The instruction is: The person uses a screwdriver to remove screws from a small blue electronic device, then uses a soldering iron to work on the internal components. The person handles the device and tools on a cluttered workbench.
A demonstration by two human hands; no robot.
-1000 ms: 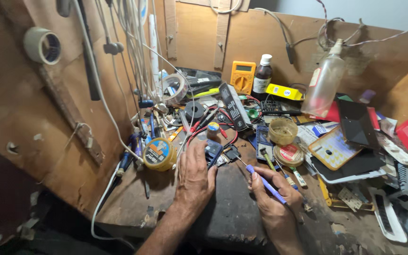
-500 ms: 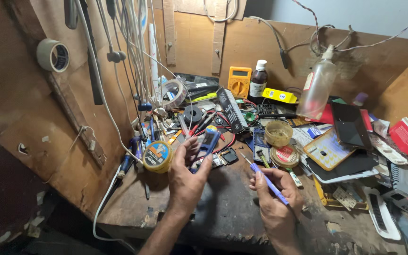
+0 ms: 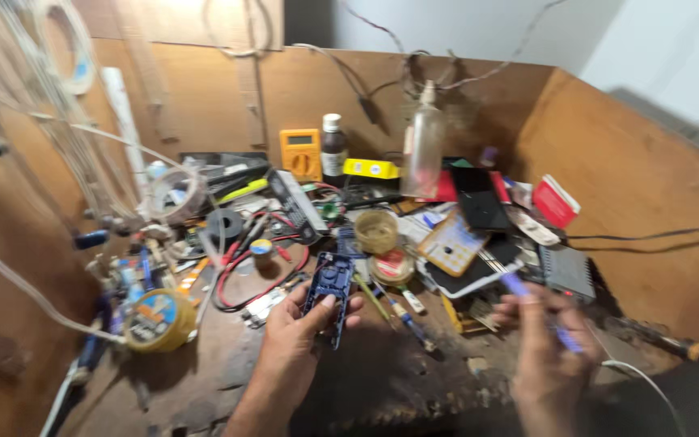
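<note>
A small dark blue circuit board (image 3: 329,285), long and narrow, is being held upright above the middle of a cluttered wooden tabletop (image 3: 382,376), its lower half pinched between the thumb and curled fingers (image 3: 341,306) of the left hand (image 3: 297,340). To the right and well apart from it, the right hand (image 3: 545,352) is gripping a slim purple-handled tool (image 3: 537,311), fingers closed around its shaft; motion blur is softening both the hand and the tool. Just behind the board, a round tin of yellowish paste (image 3: 376,231) is sitting open beside a flat red-lidded tin (image 3: 391,265), with red and black test leads (image 3: 244,271) looping across the surface to the left. A yellow roll of tape (image 3: 155,320) is lying near the tabletop's left edge. Farther back, a yellow multimeter (image 3: 300,154) is leaning against the wooden back panel next to a dark brown bottle (image 3: 333,150) and a clear plastic squeeze bottle (image 3: 425,150). A black phone (image 3: 480,198) and a red box (image 3: 556,201) are resting among the clutter on the right.
</note>
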